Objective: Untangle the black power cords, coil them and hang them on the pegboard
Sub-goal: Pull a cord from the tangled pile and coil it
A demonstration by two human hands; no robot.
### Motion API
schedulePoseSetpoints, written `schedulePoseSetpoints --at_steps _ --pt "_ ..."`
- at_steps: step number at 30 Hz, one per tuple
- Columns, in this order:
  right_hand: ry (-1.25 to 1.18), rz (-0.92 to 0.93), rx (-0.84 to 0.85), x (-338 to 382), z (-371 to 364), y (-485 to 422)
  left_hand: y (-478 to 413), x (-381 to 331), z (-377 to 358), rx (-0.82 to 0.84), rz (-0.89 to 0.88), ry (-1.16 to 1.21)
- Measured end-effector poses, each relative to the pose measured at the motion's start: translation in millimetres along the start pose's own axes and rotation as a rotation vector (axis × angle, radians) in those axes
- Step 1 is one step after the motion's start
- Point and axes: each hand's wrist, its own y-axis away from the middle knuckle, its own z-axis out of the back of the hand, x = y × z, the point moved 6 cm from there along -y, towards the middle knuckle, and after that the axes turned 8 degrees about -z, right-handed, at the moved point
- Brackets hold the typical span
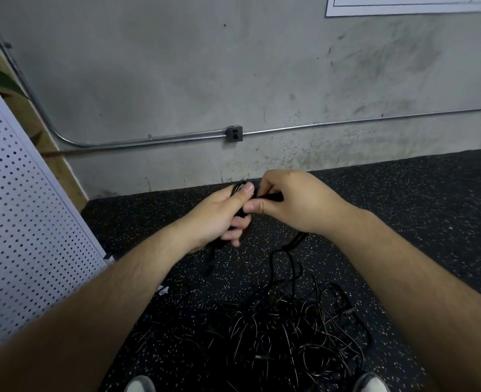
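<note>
A tangled heap of black power cords (284, 332) lies on the dark speckled floor between my feet. My left hand (222, 215) grips a bunch of black cord, thumb on top; loops hang below it (209, 261). My right hand (293, 200) pinches the same cord right beside the left thumb, and a strand (293, 244) drops from under its wrist down to the heap. The white pegboard (21, 222) leans at the left edge of the view, no cords visible on it.
A grey concrete wall faces me, with a metal conduit (148, 139) and an outlet box (235, 133) low on it. A wooden board (61, 168) stands behind the pegboard. The tips of my shoes (140, 384) show at the bottom.
</note>
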Motion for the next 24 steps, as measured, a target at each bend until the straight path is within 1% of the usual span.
schedulePoseSetpoints --at_steps 2,4,6,8,10,14,16,17,18,20,21,22,24 --pt "-0.149 -0.088 0.098 -15.9 -4.0 -0.6 -1.0 -1.7 8.4 -0.069 0.017 -0.033" --pt "-0.353 -0.175 0.196 -33.2 -11.6 -0.3 -1.1 -1.5 15.6 -0.087 0.036 -0.049" --pt "-0.515 -0.224 0.231 -48.7 -17.5 -3.3 0.5 0.4 18.1 -0.063 0.067 -0.047" --pt "-0.566 -0.244 0.218 -60.5 -18.2 -7.3 1.5 3.1 17.4 -0.031 0.098 -0.033" --pt "-0.542 -0.233 0.149 -70.3 -13.1 -10.2 3.0 4.7 16.4 0.013 0.126 -0.002" --pt "-0.278 -0.056 -0.161 -73.8 10.1 -10.2 6.5 -1.7 15.6 0.101 0.146 0.079" --pt "-0.223 -0.008 -0.24 -78.0 12.6 -8.7 8.3 -7.9 16.9 0.12 0.132 0.184" --pt "-0.256 -0.044 -0.256 -86.5 10.7 -9.0 9.5 -12.2 18.6 0.13 0.116 0.245" --pt "-0.343 -0.122 -0.254 -98.9 7.5 -10.2 11.3 -17.0 21.1 0.14 0.098 0.303" --pt "-0.616 -0.307 -0.228 -122.5 -0.4 -10.6 16.1 -25.4 26.0 0.151 0.072 0.384" --pt "-0.732 -0.372 -0.203 -128.7 -4.3 -11.1 17.8 -28.1 28.3 0.155 0.063 0.396" --pt "-0.805 -0.412 -0.17 -128.6 -6.9 -12.1 19.3 -29.4 29.9 0.154 0.051 0.388" --pt "-0.82 -0.448 -0.083 -110.6 -10.5 -14.9 18.6 -26.9 30.5 0.13 0.027 0.362"
